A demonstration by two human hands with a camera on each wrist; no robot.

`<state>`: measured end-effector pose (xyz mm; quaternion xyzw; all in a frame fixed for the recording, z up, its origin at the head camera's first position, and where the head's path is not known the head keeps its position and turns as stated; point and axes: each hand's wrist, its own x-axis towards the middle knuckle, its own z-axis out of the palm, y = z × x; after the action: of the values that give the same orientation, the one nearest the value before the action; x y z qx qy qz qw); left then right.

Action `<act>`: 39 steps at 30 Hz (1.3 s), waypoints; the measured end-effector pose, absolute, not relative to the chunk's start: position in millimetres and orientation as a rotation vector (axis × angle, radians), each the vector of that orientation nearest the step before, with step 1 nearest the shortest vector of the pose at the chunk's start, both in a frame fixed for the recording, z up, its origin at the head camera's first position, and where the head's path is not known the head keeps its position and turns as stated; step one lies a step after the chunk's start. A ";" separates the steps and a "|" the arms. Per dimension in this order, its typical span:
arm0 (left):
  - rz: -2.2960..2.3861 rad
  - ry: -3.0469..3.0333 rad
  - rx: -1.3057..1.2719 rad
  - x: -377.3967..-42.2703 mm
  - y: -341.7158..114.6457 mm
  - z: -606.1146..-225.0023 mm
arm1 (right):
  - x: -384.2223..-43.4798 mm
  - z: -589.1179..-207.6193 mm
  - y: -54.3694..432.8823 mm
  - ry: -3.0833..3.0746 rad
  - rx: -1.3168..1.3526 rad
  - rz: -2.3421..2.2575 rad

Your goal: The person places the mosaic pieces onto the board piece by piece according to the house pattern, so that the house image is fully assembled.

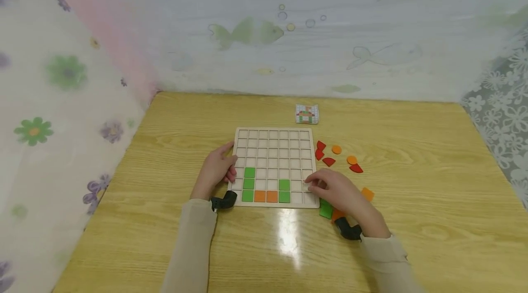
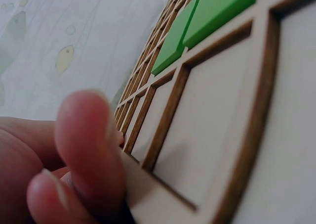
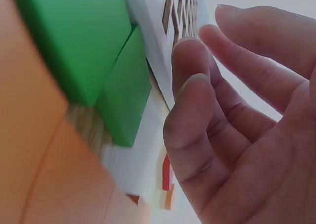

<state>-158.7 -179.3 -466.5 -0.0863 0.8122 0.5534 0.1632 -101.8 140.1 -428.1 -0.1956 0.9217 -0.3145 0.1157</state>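
Observation:
A wooden grid board (image 1: 274, 146) lies flat on the table, with several green square tiles (image 1: 249, 172) and two orange square tiles (image 1: 272, 196) set in its near rows. My left hand (image 1: 216, 167) rests against the board's left edge, fingertips touching the rim; the left wrist view shows two green tiles (image 2: 217, 11) beyond the fingers. Over the board's lower right edge hovers my right hand (image 1: 336, 190), its fingers loosely bent with nothing between them. Loose green tiles (image 3: 126, 85) and orange pieces (image 3: 29, 135) lie beside that hand, partly hidden beneath it in the head view.
Behind the board lies a small picture card (image 1: 307, 113) with a coloured grid pattern. Red quarter-round pieces (image 1: 328, 162) and orange discs (image 1: 336, 149) are scattered right of the board. Black wrist cameras (image 1: 224, 200) sit on both wrists. A painted wall (image 1: 247, 63) borders the table's far edge.

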 end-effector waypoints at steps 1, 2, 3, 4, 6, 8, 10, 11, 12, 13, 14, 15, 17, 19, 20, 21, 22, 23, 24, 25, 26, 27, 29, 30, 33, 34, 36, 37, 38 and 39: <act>1.577 2.312 -0.245 -159.0 -178.7 -466.7 | -100.6 -428.2 141.8 2.699 -0.574 -0.913; 1.574 2.308 -0.244 -159.1 -178.1 -467.0 | -99.2 -428.8 143.7 2.699 -0.573 -0.905; 1.568 2.307 -0.245 -159.2 -177.4 -467.3 | -97.7 -429.3 145.3 2.697 -0.563 -0.898; 1.565 2.307 -0.246 -159.3 -176.8 -467.7 | -96.1 -429.9 146.9 2.697 -0.552 -0.888; 1.560 2.308 -0.248 -159.2 -175.4 -468.5 | -92.9 -431.3 149.9 2.699 -0.535 -0.866; 1.560 2.305 -0.247 -158.7 -174.2 -468.9 | -89.7 -432.5 152.4 2.699 -0.513 -0.852; 1.558 2.306 -0.246 -157.8 -173.7 -469.3 | -86.7 -433.7 154.1 2.697 -0.495 -0.844; 1.555 2.306 -0.248 -157.2 -173.6 -469.4 | -85.6 -434.3 154.7 2.697 -0.486 -0.842; 1.554 2.305 -0.250 -156.8 -173.7 -469.6 | -84.4 -434.6 155.1 2.697 -0.479 -0.841; 1.553 2.305 -0.251 -156.2 -173.7 -469.5 | -83.6 -435.1 155.5 2.699 -0.470 -0.838; 1.550 2.307 -0.253 -155.7 -173.9 -469.7 | -82.9 -435.7 155.9 2.702 -0.469 -0.833; 1.543 2.311 -0.251 -155.4 -174.0 -470.0 | -82.3 -435.7 156.1 2.706 -0.461 -0.824; 1.542 2.309 -0.258 -155.0 -174.0 -470.3 | -81.6 -435.9 156.5 2.710 -0.465 -0.800; 1.541 2.313 -0.257 -155.1 -174.0 -470.8 | -81.3 -435.5 156.6 2.706 -0.469 -0.778; 1.541 2.317 -0.254 -155.2 -174.0 -471.2 | -81.1 -434.8 156.5 2.702 -0.474 -0.768; 1.544 2.319 -0.249 -155.3 -174.0 -471.5 | -81.1 -434.2 156.4 2.696 -0.470 -0.757; 1.547 2.319 -0.250 -155.4 -174.0 -471.6 | -81.2 -433.7 156.3 2.693 -0.471 -0.746; 1.547 2.322 -0.247 -155.5 -174.1 -471.7 | -81.2 -433.1 156.1 2.688 -0.462 -0.736; 1.549 2.322 -0.245 -155.4 -174.2 -471.9 | -81.0 -432.5 155.8 2.685 -0.456 -0.723; 1.551 2.321 -0.244 -155.2 -174.6 -471.9 | -80.8 -432.0 155.6 2.684 -0.453 -0.710; 1.549 2.322 -0.245 -154.9 -175.1 -471.9 | -80.6 -431.3 155.3 2.685 -0.455 -0.694; 1.550 2.321 -0.252 -154.6 -175.6 -471.7 | -80.6 -431.1 155.0 2.689 -0.462 -0.676; 1.553 2.320 -0.269 -154.0 -176.7 -471.1 | -80.3 -430.1 154.3 2.710 -0.494 -0.637; 1.553 2.322 -0.271 -153.9 -177.3 -470.8 | -80.2 -429.7 154.1 2.724 -0.514 -0.619; 1.556 2.329 -0.274 -154.4 -178.4 -469.4 | -80.4 -428.1 154.3 2.773 -0.580 -0.570; 1.558 2.328 -0.273 -154.8 -178.6 -469.0 | -80.2 -427.3 154.6 2.785 -0.591 -0.559; 1.560 2.333 -0.260 -156.2 -178.8 -468.4 | -79.8 -426.1 155.8 2.789 -0.592 -0.551; 1.563 2.332 -0.260 -157.1 -178.5 -468.2 | -80.0 -426.1 156.6 2.791 -0.596 -0.542; 1.565 2.333 -0.259 -158.3 -178.1 -467.9 | -80.6 -425.9 157.5 2.793 -0.591 -0.538; 1.567 2.333 -0.251 -159.7 -178.0 -467.8 | -81.3 -425.4 158.6 2.790 -0.579 -0.540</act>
<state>-159.7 -178.0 -467.8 -0.0877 0.8163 0.5483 0.1592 -81.3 158.6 -425.4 -0.1982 0.9550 -0.1849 0.1205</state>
